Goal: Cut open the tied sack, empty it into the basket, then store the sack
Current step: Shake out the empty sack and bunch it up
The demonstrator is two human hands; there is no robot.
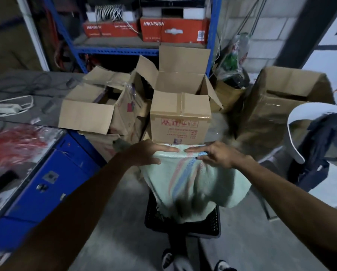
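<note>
A pale green woven sack (191, 184) with red and blue stripes hangs upside down over a black plastic basket (214, 225) on the floor. Its lower end reaches into the basket and hides what is inside. My left hand (146, 152) grips the sack's upper edge on the left. My right hand (218, 154) grips the same edge on the right, fingertips almost meeting the left hand's. The sack's lower part is blurred.
Open cardboard boxes (180, 112) stand just behind the sack, with more (89, 110) to the left and a large one (281, 106) to the right. A blue cabinet (46, 177) is at left, a white chair with a dark bag (318, 149) at right. My shoes (169, 261) are below the basket.
</note>
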